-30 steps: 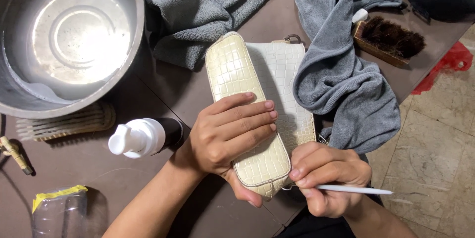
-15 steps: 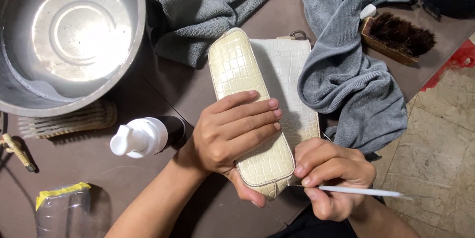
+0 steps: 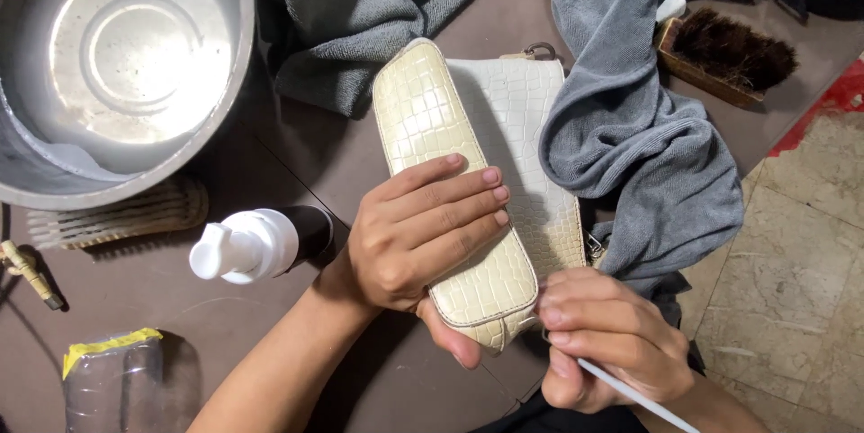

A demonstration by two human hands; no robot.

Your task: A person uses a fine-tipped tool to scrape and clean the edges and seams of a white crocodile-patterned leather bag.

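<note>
A cream, crocodile-textured handbag [image 3: 432, 118] lies on the dark brown table [image 3: 270, 379], long side pointing away from me. My left hand [image 3: 418, 230] grips its near end, fingers across the top, thumb underneath. My right hand [image 3: 607, 338] holds a thin white stick [image 3: 634, 392] like a pen, its tip at the bag's near corner, hidden behind the fingers. A grey towel [image 3: 639, 136] drapes over the bag's right side.
A large steel bowl [image 3: 117, 64] stands at the far left, a pale brush [image 3: 117, 217] below it. A white pump bottle [image 3: 256, 244] lies beside my left wrist. Second grey cloth [image 3: 360, 1] at the back, dark-bristled wooden brush [image 3: 724, 59] far right, tiled floor beyond the table edge.
My right hand has shifted slightly lower with the stick, whose free end now points down-right. My left hand keeps the same grip on the bag.
</note>
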